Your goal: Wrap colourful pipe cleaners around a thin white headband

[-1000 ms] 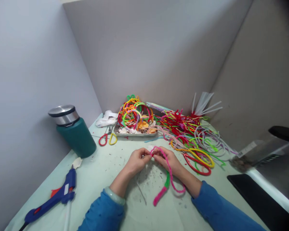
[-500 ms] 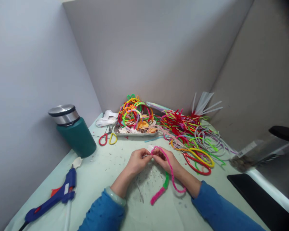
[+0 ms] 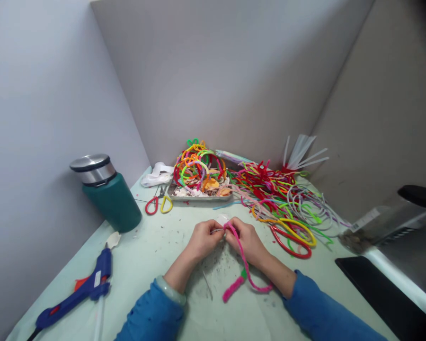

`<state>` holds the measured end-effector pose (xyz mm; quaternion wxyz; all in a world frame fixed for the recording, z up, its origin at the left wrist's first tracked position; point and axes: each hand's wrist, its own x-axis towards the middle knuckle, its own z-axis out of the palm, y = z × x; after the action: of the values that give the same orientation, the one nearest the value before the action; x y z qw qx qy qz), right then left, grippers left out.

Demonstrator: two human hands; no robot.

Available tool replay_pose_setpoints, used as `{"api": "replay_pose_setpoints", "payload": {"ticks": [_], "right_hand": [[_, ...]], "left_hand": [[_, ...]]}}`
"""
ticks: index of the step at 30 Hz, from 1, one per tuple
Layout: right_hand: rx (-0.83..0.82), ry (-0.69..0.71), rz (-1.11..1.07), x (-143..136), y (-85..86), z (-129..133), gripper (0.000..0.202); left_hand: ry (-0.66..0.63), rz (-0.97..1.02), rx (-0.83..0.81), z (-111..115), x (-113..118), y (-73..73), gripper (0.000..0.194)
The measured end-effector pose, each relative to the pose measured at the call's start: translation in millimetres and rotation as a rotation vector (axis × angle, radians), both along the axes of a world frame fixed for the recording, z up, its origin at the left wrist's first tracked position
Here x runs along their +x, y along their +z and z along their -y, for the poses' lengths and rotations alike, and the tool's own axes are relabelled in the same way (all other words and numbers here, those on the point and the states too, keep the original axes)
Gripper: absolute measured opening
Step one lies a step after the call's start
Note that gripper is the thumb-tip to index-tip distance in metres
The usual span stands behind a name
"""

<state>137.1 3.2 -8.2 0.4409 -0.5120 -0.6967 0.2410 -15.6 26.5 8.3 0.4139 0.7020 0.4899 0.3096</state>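
Note:
My left hand (image 3: pixel 206 239) and my right hand (image 3: pixel 246 240) meet fingertip to fingertip above the middle of the table. My right fingers pinch a pink fuzzy stem (image 3: pixel 243 259), whose free length curves down below that hand. In my left fingers is a thin pale strand, pinched near the same point. A small white piece (image 3: pixel 222 218) shows just behind the fingertips. Below my right hand lies a thick pink stem (image 3: pixel 233 289) with a green end, partly covered. A thin grey wire (image 3: pixel 208 285) rests on the table beside it.
A metal tray (image 3: pixel 199 198) holds shells and looped colourful stems. Piled stems (image 3: pixel 270 184) and red-yellow scissors (image 3: pixel 294 239) lie right of it. Smaller scissors (image 3: pixel 159 203), a green bottle (image 3: pixel 115 201) and a blue glue gun (image 3: pixel 92 282) stand or lie left. A clear container (image 3: pixel 386 227) is at right.
My right hand has turned a little, its fingers closing in more. The hanging pink stem has swung left and now covers more of the green end.

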Motion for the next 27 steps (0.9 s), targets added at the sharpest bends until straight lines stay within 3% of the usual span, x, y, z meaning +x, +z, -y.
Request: {"api": "replay_pose_setpoints", "payload": {"ticks": [11, 17, 22, 27], "right_hand": [[0.072, -0.033, 0.038, -0.8, -5.3, 0.4, 0.006], [0.080, 0.018, 0.041, -0.8, -5.6, -0.5, 0.009], [0.120, 0.037, 0.038, -3.0, -4.0, 0.8, 0.008], [0.051, 0.093, 0.028, -1.6, 0.5, 0.7, 0.008]], "left_hand": [[0.012, 0.018, -0.007, 1.4, 0.0, 3.8, 0.024], [0.034, -0.019, 0.038, 1.6, -2.1, 4.6, 0.031], [0.071, -0.031, -0.046, -1.3, -1.0, 5.9, 0.026], [0.084, -0.047, -0.049, -4.2, -1.8, 2.6, 0.027]]}}
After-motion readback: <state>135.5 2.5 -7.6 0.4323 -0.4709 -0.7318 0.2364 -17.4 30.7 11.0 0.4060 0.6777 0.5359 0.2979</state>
